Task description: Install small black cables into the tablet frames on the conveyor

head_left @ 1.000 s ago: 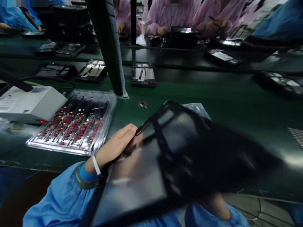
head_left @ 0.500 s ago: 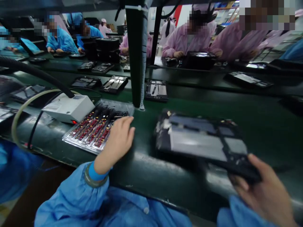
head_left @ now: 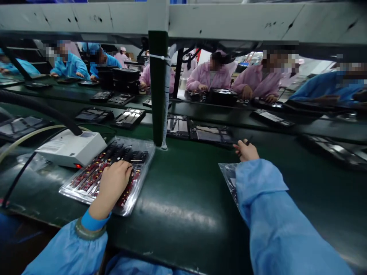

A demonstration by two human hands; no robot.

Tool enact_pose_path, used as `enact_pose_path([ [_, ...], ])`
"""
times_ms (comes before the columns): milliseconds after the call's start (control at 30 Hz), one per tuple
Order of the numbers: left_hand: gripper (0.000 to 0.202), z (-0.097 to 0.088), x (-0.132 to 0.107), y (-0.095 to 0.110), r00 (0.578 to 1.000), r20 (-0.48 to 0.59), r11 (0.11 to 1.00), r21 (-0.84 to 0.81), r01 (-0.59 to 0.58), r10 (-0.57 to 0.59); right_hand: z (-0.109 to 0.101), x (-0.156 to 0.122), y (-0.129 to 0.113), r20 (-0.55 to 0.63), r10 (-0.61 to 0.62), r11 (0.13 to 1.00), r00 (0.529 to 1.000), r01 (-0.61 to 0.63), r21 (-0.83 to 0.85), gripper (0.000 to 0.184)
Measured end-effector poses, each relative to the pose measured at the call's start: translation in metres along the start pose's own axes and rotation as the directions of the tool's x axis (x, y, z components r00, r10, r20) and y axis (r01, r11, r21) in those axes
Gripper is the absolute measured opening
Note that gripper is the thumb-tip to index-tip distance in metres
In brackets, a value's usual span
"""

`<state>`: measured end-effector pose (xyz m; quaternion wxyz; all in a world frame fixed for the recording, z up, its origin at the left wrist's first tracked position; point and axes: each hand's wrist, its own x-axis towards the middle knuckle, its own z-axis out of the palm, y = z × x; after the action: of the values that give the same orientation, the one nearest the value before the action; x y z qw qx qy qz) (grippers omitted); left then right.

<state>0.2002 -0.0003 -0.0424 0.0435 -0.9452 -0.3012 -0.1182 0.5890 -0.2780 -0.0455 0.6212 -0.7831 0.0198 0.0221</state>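
My left hand (head_left: pixel 114 182) rests over a clear plastic tray (head_left: pixel 134 202) holding rows of small red circuit boards (head_left: pixel 87 172) with black cables. Its fingers are bent together down into the rows, and their tips are hidden. Farther off on the right, my right hand (head_left: pixel 247 151) is closed around a thin dark tool (head_left: pixel 247 142), whose kind I cannot make out. Its fingertips are close to the corner of an opened tablet-like device (head_left: pixel 212 133), which lies flat beside a similar device (head_left: pixel 177 126) near the post.
A green post (head_left: pixel 159 95) rises from the green bench (head_left: pixel 177 183). A white box (head_left: pixel 71 147) with a red light and hoses stands left of the tray. A clear bag (head_left: pixel 228 175) lies by my right sleeve. More opened devices (head_left: pixel 130 117) line the bench; co-workers (head_left: pixel 209 72) sit opposite.
The tablet-like device has gone from my right hand onto the bench by the post. That hand has reached forward. My left hand has moved further over the tray, and the view has shifted.
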Motion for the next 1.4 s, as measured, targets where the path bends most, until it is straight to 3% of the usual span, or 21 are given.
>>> enact_pose_path([
  [133, 0.025, 0.005, -0.001, -0.005, 0.974, -0.225, 0.98, -0.196, -0.038, -0.008, 0.0, -0.027, -0.017, 0.042, -0.01, 1.0, 0.999, 0.011, -0.021, 0.017],
  [233, 0.024, 0.004, -0.003, -0.001, 0.934, -0.356, 0.92, -0.377, -0.104, -0.04, -0.007, -0.075, -0.026, 0.243, -0.06, 0.996, 0.968, 0.075, -0.052, 0.015],
  [333, 0.024, -0.004, -0.007, 0.01, 0.921, -0.343, 0.791, -0.608, -0.065, -0.188, -0.008, -0.137, -0.021, 0.455, -0.112, 0.981, 0.883, 0.171, -0.09, 0.024],
  [433, 0.023, -0.011, -0.007, 0.015, 0.88, -0.227, 0.499, -0.867, 0.013, -0.417, -0.002, -0.193, 0.0, 0.648, -0.294, 0.888, 0.702, 0.452, -0.087, 0.032],
  [500, 0.02, -0.015, -0.002, 0.01, 0.843, -0.113, 0.178, -0.984, -0.021, -0.526, 0.003, -0.221, 0.017, 0.715, -0.359, 0.822, 0.6, 0.566, -0.063, 0.03],
  [600, 0.01, -0.021, 0.009, -0.006, 0.813, 0.097, -0.313, -0.943, -0.109, -0.575, 0.011, -0.249, 0.037, 0.751, -0.376, 0.776, 0.543, 0.627, -0.065, 0.026],
  [667, 0.015, -0.027, 0.015, -0.016, 0.798, 0.213, -0.488, -0.865, -0.113, -0.563, 0.016, -0.261, 0.043, 0.758, -0.368, 0.779, 0.538, 0.624, -0.065, 0.026],
  [700, 0.018, -0.03, 0.017, -0.02, 0.788, 0.246, -0.524, -0.845, -0.111, -0.565, 0.018, -0.266, 0.046, 0.758, -0.367, 0.782, 0.538, 0.62, -0.061, 0.026],
  [833, 0.015, -0.039, 0.023, -0.021, 0.772, 0.192, -0.482, -0.861, -0.164, -0.606, 0.025, -0.276, 0.053, 0.745, -0.381, 0.792, 0.547, 0.609, -0.041, 0.026],
  [1000, 0.01, -0.034, 0.03, -0.022, 0.804, 0.275, -0.411, -0.911, 0.042, -0.527, 0.027, -0.27, 0.069, 0.707, -0.355, 0.826, 0.611, 0.559, -0.068, 0.031],
  [1100, 0.01, -0.038, 0.032, -0.024, 0.801, 0.19, -0.359, -0.933, -0.033, -0.568, 0.025, -0.268, 0.075, 0.698, -0.34, 0.835, 0.63, 0.543, -0.084, 0.033],
  [1167, 0.009, -0.043, 0.033, -0.021, 0.825, 0.117, -0.3, -0.952, -0.066, -0.553, 0.024, -0.271, 0.076, 0.704, -0.34, 0.836, 0.624, 0.543, -0.079, 0.032],
  [1267, 0.01, -0.046, 0.037, -0.011, 0.865, 0.084, -0.227, -0.973, -0.036, -0.495, 0.025, -0.276, 0.078, 0.702, -0.353, 0.832, 0.619, 0.551, -0.067, 0.031],
  [1400, 0.014, -0.046, 0.04, 0.001, 0.888, 0.008, -0.121, -0.991, -0.054, -0.46, 0.026, -0.279, 0.082, 0.694, -0.386, 0.817, 0.607, 0.575, -0.049, 0.026],
])
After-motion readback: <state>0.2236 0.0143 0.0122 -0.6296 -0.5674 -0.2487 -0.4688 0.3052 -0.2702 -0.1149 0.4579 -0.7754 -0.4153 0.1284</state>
